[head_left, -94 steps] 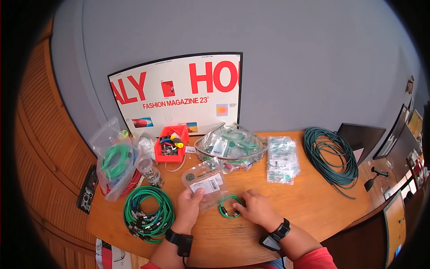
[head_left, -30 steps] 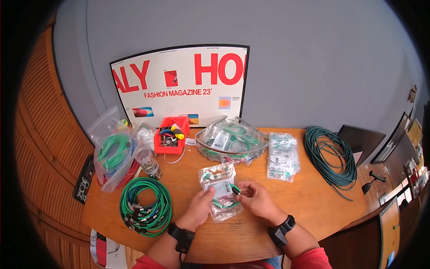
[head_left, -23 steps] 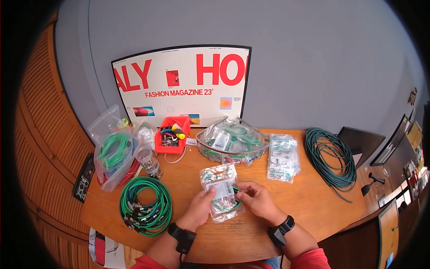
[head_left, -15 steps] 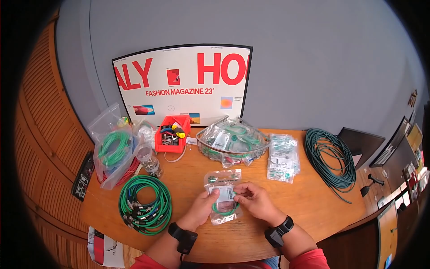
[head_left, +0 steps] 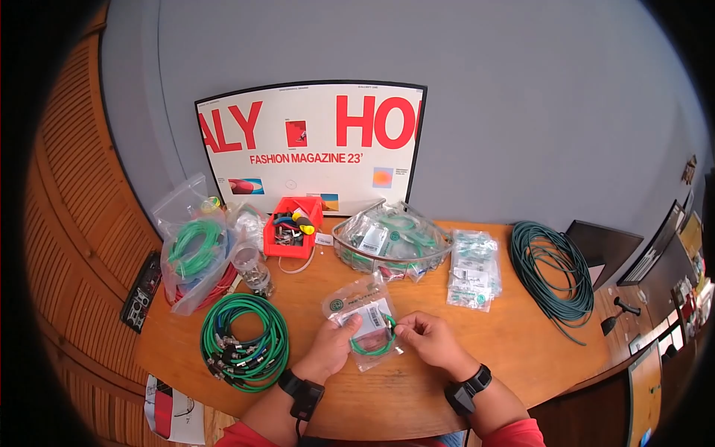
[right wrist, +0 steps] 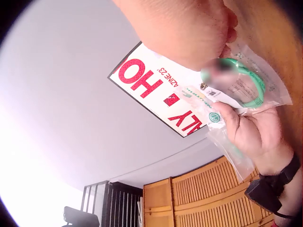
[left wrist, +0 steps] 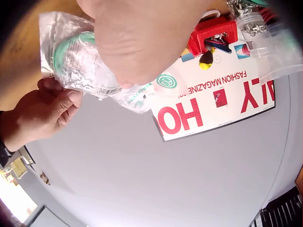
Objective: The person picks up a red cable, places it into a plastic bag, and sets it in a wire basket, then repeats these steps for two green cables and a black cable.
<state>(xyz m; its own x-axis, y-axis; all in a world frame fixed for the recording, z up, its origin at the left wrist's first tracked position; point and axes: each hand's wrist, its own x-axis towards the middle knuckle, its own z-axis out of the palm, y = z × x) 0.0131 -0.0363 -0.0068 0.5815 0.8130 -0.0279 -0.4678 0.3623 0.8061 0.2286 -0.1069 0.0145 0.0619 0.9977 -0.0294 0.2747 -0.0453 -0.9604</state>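
Between the hands a clear plastic bag (head_left: 362, 287) with a white label is held above the table. The left hand (head_left: 331, 349) grips its left side, thumb on the label. A small green cable loop (head_left: 372, 352) shows at the bag's lower part; in the right wrist view the green cable (right wrist: 258, 87) curves against the plastic. At the bag's right edge, the right hand (head_left: 432, 344) has its thumb and fingertips pinched together. The left wrist view shows those fingertips at the edge of the bag (left wrist: 83, 66). Whether the whole loop is inside the bag, I cannot tell.
Coiled green cables (head_left: 277, 339) lie at the left, near a bag of cables (head_left: 195, 253) and a clear jar (head_left: 253, 272). Behind are a red bin (head_left: 290, 244) and wire basket (head_left: 395, 261). Flat packets (head_left: 471, 276) and a dark coil (head_left: 551, 283) lie right.
Earlier the green loop lay on the table under the right hand; now it is at the bag. Since half a second ago, the bag has tilted to the left and the right hand has shifted slightly right.
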